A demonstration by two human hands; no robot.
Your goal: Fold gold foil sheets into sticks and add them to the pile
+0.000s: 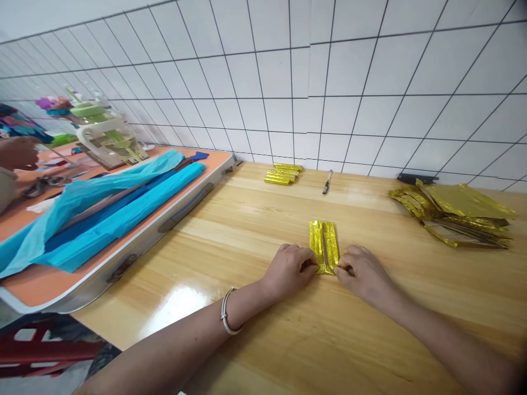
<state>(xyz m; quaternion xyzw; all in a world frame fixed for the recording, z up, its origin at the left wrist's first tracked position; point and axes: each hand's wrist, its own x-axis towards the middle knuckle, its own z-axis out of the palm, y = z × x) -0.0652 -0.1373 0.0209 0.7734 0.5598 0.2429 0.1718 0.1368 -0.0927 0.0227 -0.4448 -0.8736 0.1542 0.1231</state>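
Observation:
A gold foil piece (316,241) lies on the wooden table, with two long folded flaps side by side and a narrow gap between them. Its near edge is turned up in a small fold. My left hand (291,269) pinches the lower left corner, fingers closed. At the lower right corner my right hand (362,271) pinches the foil the same way. Several narrow folded gold strips (282,174) lie near the wall. To the right rests a loose stack of gold foil sheets (461,211).
A pen (328,182) lies near the tiled wall, and a black object (418,179) sits behind the foil stack. On the left, an orange table (33,285) holds blue sheets (135,211), scissors (41,186) and a green-lidded bottle (88,112). Another person's hand (18,153) shows there.

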